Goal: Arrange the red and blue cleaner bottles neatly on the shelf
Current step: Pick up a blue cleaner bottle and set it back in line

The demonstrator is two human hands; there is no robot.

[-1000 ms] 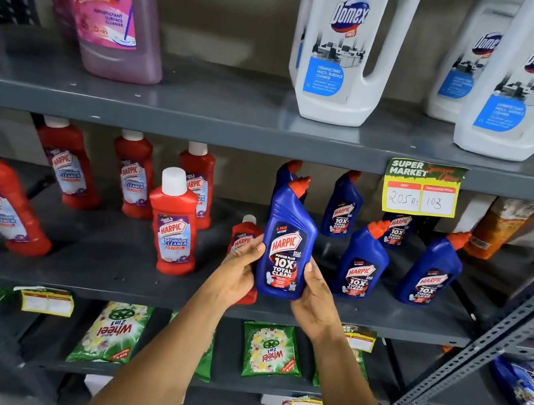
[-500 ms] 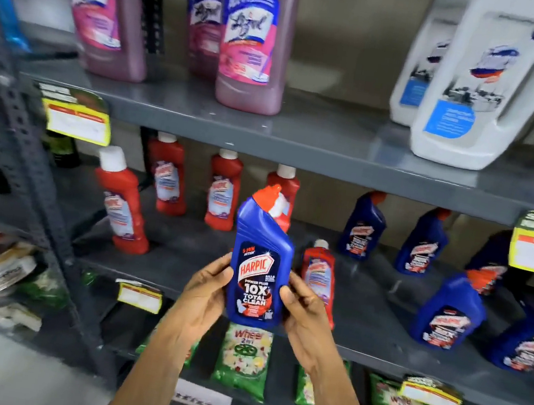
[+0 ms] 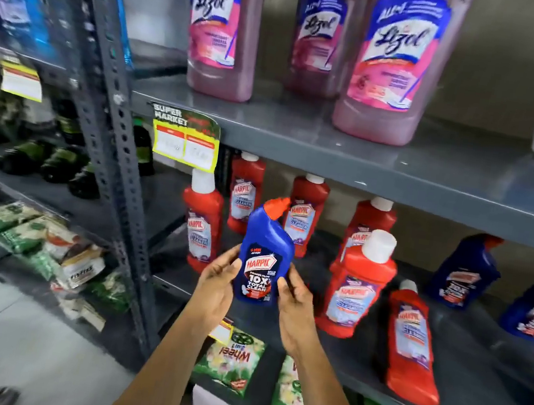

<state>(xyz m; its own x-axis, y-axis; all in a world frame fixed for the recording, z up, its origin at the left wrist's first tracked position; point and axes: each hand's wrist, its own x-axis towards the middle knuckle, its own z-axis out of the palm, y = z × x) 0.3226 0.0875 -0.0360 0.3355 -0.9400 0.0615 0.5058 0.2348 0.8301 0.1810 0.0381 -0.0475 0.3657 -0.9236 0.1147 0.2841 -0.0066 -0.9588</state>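
A: Head view, centre of frame. Blue Harpic bottle is held upright, slightly tilted, orange cap toward upper right. Left hand grips its left side, right hand its right side; both closed around the lower body.

B: Resting on the shelf?

A: Cannot tell; its base sits at the front edge of the middle shelf, partly hidden by fingers.

B: Red bottles?

A: Six, right of and behind the held one. Front red bottle stands just right of the right hand; small red bottle leans at right centre. Two more blue bottles stand far right, blurred.

B: Upper frame?

A: Three pink Lizol bottles on the top shelf.
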